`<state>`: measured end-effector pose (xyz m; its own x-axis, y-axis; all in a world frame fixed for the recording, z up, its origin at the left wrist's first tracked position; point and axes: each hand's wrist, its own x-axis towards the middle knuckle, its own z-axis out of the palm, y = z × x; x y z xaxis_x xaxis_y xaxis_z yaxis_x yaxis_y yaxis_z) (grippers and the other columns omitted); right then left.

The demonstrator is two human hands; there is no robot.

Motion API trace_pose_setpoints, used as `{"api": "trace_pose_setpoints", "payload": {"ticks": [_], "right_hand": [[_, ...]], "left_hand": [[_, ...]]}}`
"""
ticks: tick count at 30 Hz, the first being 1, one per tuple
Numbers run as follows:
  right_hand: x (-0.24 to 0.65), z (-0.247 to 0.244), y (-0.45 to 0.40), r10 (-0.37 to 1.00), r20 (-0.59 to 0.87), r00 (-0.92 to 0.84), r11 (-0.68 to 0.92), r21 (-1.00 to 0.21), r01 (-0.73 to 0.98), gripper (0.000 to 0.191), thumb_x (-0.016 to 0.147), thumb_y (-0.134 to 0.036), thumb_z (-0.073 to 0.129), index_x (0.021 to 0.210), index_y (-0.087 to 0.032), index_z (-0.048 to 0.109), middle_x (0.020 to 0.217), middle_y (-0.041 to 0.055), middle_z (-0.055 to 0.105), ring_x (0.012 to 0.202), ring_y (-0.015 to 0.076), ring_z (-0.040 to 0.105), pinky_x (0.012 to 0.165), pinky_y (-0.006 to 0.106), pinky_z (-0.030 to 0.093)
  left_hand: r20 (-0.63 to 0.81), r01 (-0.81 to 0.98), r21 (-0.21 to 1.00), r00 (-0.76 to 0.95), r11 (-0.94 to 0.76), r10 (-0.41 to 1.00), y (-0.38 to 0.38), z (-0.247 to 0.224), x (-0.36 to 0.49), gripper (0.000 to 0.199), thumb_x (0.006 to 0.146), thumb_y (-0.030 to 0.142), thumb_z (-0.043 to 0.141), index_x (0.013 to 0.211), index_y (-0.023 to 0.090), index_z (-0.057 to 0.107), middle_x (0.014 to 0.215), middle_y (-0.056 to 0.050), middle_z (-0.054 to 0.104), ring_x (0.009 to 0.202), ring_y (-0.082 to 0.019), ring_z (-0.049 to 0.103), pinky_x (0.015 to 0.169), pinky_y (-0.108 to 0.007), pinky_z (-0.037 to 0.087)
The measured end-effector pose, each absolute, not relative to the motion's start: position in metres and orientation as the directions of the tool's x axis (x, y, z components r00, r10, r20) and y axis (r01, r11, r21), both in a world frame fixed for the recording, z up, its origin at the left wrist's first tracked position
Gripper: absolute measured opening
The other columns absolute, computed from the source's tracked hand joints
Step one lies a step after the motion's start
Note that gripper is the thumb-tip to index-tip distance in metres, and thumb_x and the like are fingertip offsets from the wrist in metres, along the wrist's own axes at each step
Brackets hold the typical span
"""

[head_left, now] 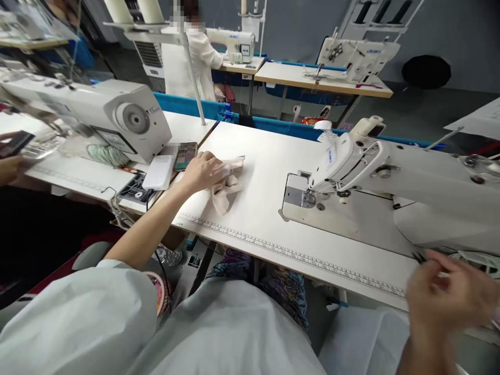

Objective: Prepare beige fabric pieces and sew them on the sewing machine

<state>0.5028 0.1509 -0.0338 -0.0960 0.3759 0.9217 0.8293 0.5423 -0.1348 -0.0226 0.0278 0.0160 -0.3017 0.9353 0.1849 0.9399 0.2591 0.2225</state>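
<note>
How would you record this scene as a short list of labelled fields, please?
left hand: on crumpled beige fabric
right hand: blurred, fingers curled, dark pointed tip beside them
JUKI sewing machine: right of the fabric
white sewing table: printed ruler along its front edge
left of fabric: smartphone, white rectangular case
across: co-worker in white at another sewing machine

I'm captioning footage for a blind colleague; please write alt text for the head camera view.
A person's left hand touches crumpled beige cloth on a white sewing table, while the blurred right hand, near the front edge, seems to hold a dark-tipped tool. A white sewing machine stands at the right.
</note>
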Motion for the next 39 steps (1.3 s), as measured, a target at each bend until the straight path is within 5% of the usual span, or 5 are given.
{"api": "trace_pose_setpoints", "payload": {"ticks": [6, 13, 19, 26, 39], "right_hand": [[0.381, -0.020, 0.100, 0.512, 0.726, -0.460, 0.852, -0.357, 0.384, 0.016, 0.092, -0.015, 0.052, 0.100, -0.023, 0.064, 0.088, 0.0063, 0.068, 0.079, 0.0208, 0.064, 0.067, 0.032, 0.052], [0.266, -0.002, 0.111, 0.478, 0.455, -0.751, 0.760, -0.643, 0.095, 0.021, 0.098, -0.030, 0.047, 0.110, -0.024, 0.063, 0.106, 0.0079, 0.066, 0.097, 0.0236, 0.062, 0.085, 0.040, 0.053], [0.179, -0.010, 0.137, 0.393, 0.220, -0.893, 0.671, -0.733, 0.115, 0.039, 0.088, -0.027, 0.057, 0.127, -0.022, 0.059, 0.135, 0.0088, 0.057, 0.123, 0.0257, 0.052, 0.098, 0.041, 0.047], [0.169, -0.023, 0.134, 0.342, -0.005, -0.940, 0.611, -0.758, 0.227, 0.022, 0.075, -0.019, 0.061, 0.095, -0.018, 0.072, 0.092, 0.0037, 0.072, 0.085, 0.0221, 0.064, 0.073, 0.029, 0.049], [0.218, -0.014, 0.114, 0.489, 0.060, -0.870, 0.499, -0.837, 0.223, 0.029, 0.081, -0.039, 0.056, 0.099, -0.018, 0.066, 0.093, 0.0034, 0.068, 0.077, 0.0195, 0.061, 0.069, 0.030, 0.046]], "left_hand": [[0.280, 0.927, 0.193, -0.366, 0.321, 0.888, 0.003, 0.014, 0.003, 0.036, 0.096, 0.035, 0.039, 0.105, 0.014, 0.066, 0.107, -0.014, 0.063, 0.099, -0.028, 0.059, 0.080, -0.038, 0.047], [0.196, 0.913, 0.241, -0.378, 0.330, 0.905, -0.013, -0.004, 0.031, 0.035, 0.086, 0.049, 0.058, 0.098, 0.017, 0.066, 0.102, -0.013, 0.067, 0.109, -0.032, 0.055, 0.076, -0.035, 0.047], [0.199, 0.884, 0.424, -0.304, 0.197, 0.932, -0.020, -0.012, 0.032, 0.033, 0.083, 0.041, 0.062, 0.105, 0.015, 0.065, 0.106, -0.014, 0.065, 0.106, -0.032, 0.055, 0.094, -0.045, 0.043], [0.175, 0.672, 0.733, -0.335, 0.105, 0.926, -0.038, -0.021, 0.030, 0.046, 0.092, 0.047, 0.046, 0.122, 0.014, 0.057, 0.114, -0.013, 0.064, 0.103, -0.025, 0.061, 0.081, -0.036, 0.052], [-0.052, 0.114, 0.990, -0.211, 0.078, 0.976, -0.040, -0.017, 0.044, 0.070, 0.081, 0.043, 0.065, 0.142, 0.018, 0.043, 0.137, -0.015, 0.056, 0.127, -0.029, 0.052, 0.102, -0.042, 0.046]]}}
